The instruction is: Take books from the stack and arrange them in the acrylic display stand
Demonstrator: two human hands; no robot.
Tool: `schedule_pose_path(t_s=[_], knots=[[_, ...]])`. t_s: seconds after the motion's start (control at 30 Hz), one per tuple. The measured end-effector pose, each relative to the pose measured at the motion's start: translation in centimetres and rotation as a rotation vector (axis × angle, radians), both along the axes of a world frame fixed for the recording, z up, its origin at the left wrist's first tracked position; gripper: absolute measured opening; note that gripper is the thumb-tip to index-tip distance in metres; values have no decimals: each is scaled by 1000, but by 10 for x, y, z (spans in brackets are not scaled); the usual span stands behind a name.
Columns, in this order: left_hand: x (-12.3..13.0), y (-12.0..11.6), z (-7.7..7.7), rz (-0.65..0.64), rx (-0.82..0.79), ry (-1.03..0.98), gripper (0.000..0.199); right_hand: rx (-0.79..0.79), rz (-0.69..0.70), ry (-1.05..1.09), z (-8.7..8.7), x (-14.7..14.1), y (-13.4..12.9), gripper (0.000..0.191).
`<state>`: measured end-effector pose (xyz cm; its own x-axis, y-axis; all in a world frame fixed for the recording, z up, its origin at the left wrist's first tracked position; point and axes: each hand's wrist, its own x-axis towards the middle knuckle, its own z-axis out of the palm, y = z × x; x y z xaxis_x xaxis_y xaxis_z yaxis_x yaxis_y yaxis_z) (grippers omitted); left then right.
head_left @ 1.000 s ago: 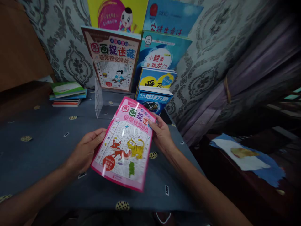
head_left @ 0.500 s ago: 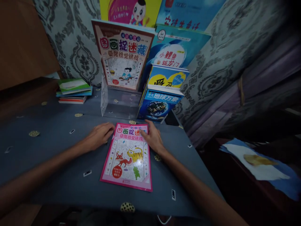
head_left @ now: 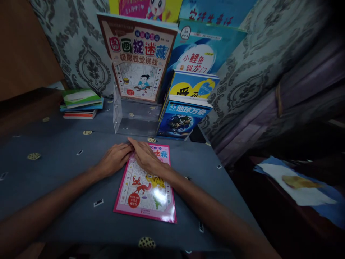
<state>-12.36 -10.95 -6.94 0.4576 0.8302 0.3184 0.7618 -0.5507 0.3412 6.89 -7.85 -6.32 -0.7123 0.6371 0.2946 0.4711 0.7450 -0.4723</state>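
A pink-bordered picture book (head_left: 145, 214) with a fox and a yellow striped cat on its cover lies flat on the dark blue tablecloth. My left hand (head_left: 115, 159) rests at its upper left edge, fingers bent and pressed together; what the fingertips hold, if anything, is hidden. My right hand (head_left: 145, 157) lies across the upper part of the cover, fingers stretched toward the top left corner, where they meet the left fingertips. The hand covers part of the title, and the forearm crosses the book's right edge.
Behind the book stands a clear display rack (head_left: 136, 126) holding a brown-bordered picture book (head_left: 138, 61) and a blue Earth book (head_left: 180, 120). Further books rise behind them. A stack of books (head_left: 81, 100) lies at the back left. A dark flat object (head_left: 198, 136) sits right of the rack.
My right hand has moved left from the book's upper right edge across the cover to its top left corner. My left hand stays near that corner. The view has shifted slightly.
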Motion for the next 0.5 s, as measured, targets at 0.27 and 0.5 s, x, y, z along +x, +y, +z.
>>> schedule_pose_path(t_s=[0.27,0.5], knots=[[0,1,-1,-15,-4,-60,33,-3,-102,-50,-5,54,4,58],[-1,3,-4,-7,23,-17,35,-55,-218,136,-16,125,-1,55]])
